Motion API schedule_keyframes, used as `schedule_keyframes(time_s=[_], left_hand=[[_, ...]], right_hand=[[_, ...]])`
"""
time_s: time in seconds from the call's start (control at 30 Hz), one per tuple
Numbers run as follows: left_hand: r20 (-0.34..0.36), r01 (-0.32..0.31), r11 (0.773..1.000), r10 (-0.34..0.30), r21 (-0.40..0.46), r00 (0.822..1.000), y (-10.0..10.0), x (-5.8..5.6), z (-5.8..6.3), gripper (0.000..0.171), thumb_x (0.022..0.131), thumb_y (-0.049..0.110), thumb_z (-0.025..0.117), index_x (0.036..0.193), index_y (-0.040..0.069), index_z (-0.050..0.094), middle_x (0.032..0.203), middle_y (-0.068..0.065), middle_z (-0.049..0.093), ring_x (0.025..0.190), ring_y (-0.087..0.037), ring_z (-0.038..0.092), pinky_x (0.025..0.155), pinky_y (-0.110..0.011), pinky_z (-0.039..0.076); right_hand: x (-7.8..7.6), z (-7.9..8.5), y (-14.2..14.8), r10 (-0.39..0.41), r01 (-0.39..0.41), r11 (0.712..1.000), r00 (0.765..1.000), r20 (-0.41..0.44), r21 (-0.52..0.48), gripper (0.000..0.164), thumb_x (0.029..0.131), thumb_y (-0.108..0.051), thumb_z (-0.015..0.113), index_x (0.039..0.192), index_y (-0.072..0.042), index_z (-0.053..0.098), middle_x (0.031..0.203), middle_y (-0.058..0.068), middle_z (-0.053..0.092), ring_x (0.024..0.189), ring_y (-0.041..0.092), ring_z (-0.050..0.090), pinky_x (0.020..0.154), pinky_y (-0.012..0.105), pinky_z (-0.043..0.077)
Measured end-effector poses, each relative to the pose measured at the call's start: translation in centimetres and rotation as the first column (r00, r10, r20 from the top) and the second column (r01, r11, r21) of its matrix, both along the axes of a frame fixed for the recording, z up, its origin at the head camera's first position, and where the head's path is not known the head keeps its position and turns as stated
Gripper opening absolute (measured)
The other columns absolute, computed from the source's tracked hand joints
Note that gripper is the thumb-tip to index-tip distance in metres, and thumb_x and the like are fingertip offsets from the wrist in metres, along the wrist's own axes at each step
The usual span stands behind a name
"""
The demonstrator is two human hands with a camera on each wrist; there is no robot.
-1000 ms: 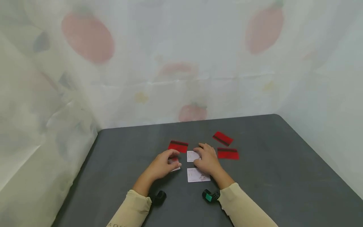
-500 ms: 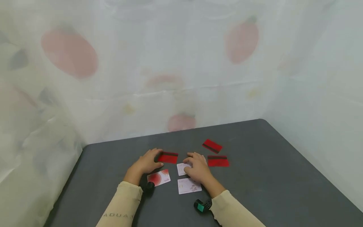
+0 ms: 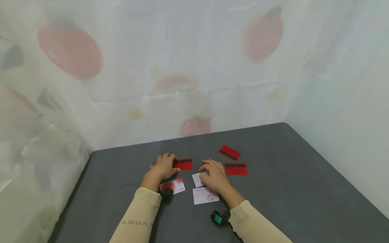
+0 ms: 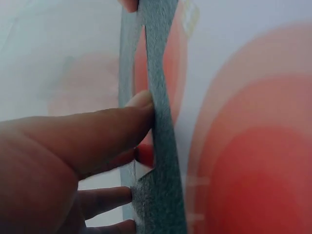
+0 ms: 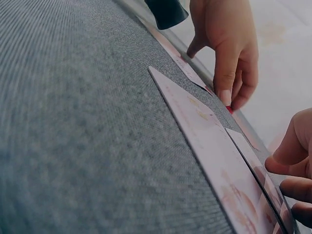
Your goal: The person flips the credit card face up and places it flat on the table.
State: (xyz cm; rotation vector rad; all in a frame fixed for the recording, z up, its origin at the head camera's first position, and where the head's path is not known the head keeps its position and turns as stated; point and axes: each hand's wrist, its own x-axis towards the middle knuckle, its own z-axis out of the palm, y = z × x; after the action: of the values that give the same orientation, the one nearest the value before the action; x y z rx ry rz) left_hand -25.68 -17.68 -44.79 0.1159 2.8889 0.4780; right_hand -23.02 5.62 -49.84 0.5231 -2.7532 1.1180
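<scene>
My left hand (image 3: 162, 168) holds the left end of a red card (image 3: 184, 165) with a black stripe, thumb at its near edge and fingers at the far side. In the left wrist view the thumb tip (image 4: 142, 101) meets the card edge close over the dark tabletop. Just below this hand lies a white card with red circles (image 3: 180, 184), partly covered by the wrist device. My right hand (image 3: 215, 176) has its bent fingers over a pale card (image 3: 197, 180), touching it and hiding its right part. A second pale card marked VIP (image 3: 204, 196) lies flat nearer me.
Two more red striped cards, one slanted (image 3: 229, 153) and one straight (image 3: 236, 170), lie right of my right hand. Black wrist devices sit under the left wrist (image 3: 167, 194) and right wrist (image 3: 218, 218). A pale printed curtain (image 3: 231, 108) borders the grey table (image 3: 273, 189).
My left hand has left the card with red circles, now uncovered on the table, and moved to the red card. My right hand stays over the pale card, which has turned slightly. The view has shifted.
</scene>
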Motion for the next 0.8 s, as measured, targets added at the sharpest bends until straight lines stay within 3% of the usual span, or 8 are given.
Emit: schedule_keyframes(time_s=[0.2,0.37,0.43,0.53,0.63,0.7,0.8], left_hand=[[-0.006,0.001,0.997,0.000,0.083,1.000,0.8,0.8,0.0,0.045,0.081,0.043,0.080,0.105,0.014,0.056,0.123,-0.005,0.051,0.139,-0.040,0.030,0.096,-0.087,0.011],[-0.028,-0.012,0.985,0.016,0.170,0.999,1.7,1.5,-0.3,0.048,0.078,0.041,0.083,0.104,0.014,0.052,0.117,-0.002,0.051,0.149,-0.042,0.014,0.099,-0.085,0.000],[-0.036,-0.012,0.981,0.020,0.193,0.999,2.1,1.7,-0.3,0.049,0.078,0.039,0.083,0.105,0.014,0.052,0.114,-0.001,0.052,0.149,-0.041,0.014,0.100,-0.084,-0.002],[-0.065,0.017,0.979,-0.004,0.202,0.998,2.6,1.9,-0.4,0.049,0.077,0.036,0.085,0.107,0.015,0.053,0.108,0.000,0.055,0.142,-0.036,0.033,0.101,-0.084,0.000],[-0.104,0.056,0.977,-0.035,0.203,0.994,3.0,1.9,-0.5,0.049,0.076,0.034,0.086,0.108,0.017,0.054,0.102,0.000,0.058,0.123,-0.027,0.053,0.103,-0.083,0.004],[-0.124,0.072,0.975,-0.047,0.208,0.991,3.1,1.9,-0.6,0.048,0.075,0.032,0.086,0.108,0.018,0.054,0.098,0.001,0.057,0.110,-0.024,0.059,0.103,-0.082,0.006],[-0.131,0.072,0.975,-0.045,0.212,0.990,3.2,2.0,-0.6,0.048,0.075,0.032,0.087,0.107,0.018,0.055,0.097,0.002,0.057,0.106,-0.023,0.060,0.103,-0.082,0.006]], right_hand=[[0.0,0.5,0.6,-0.004,0.004,1.000,1.000,-0.011,0.012,0.027,0.079,-0.020,0.055,0.101,-0.018,0.071,0.137,0.007,0.059,0.138,0.032,0.042,0.116,0.062,0.017],[0.0,0.6,1.3,0.011,-0.010,0.999,1.000,-0.023,0.030,0.035,0.078,-0.020,0.057,0.110,-0.016,0.070,0.137,0.006,0.059,0.137,0.032,0.043,0.116,0.062,0.017],[0.2,0.6,1.6,0.019,-0.019,0.999,0.999,-0.026,0.028,0.038,0.078,-0.020,0.057,0.113,-0.015,0.069,0.134,0.005,0.061,0.136,0.030,0.045,0.116,0.062,0.017],[0.5,0.5,1.8,0.032,-0.032,0.999,0.999,-0.025,-0.023,0.041,0.080,-0.019,0.059,0.120,-0.014,0.066,0.128,0.004,0.064,0.131,0.028,0.049,0.116,0.061,0.017],[0.7,0.5,2.0,0.052,-0.053,0.995,0.999,-0.012,-0.088,0.045,0.083,-0.018,0.062,0.127,-0.013,0.061,0.122,0.003,0.067,0.127,0.026,0.052,0.118,0.059,0.015],[0.9,0.6,2.0,0.071,-0.071,0.989,0.997,-0.008,-0.126,0.047,0.084,-0.017,0.065,0.130,-0.014,0.059,0.120,0.003,0.068,0.124,0.026,0.053,0.119,0.058,0.013],[1.0,0.7,2.0,0.106,-0.107,0.984,0.994,-0.016,-0.143,0.052,0.083,-0.015,0.068,0.134,-0.014,0.056,0.117,0.003,0.069,0.121,0.024,0.056,0.120,0.058,0.011]])
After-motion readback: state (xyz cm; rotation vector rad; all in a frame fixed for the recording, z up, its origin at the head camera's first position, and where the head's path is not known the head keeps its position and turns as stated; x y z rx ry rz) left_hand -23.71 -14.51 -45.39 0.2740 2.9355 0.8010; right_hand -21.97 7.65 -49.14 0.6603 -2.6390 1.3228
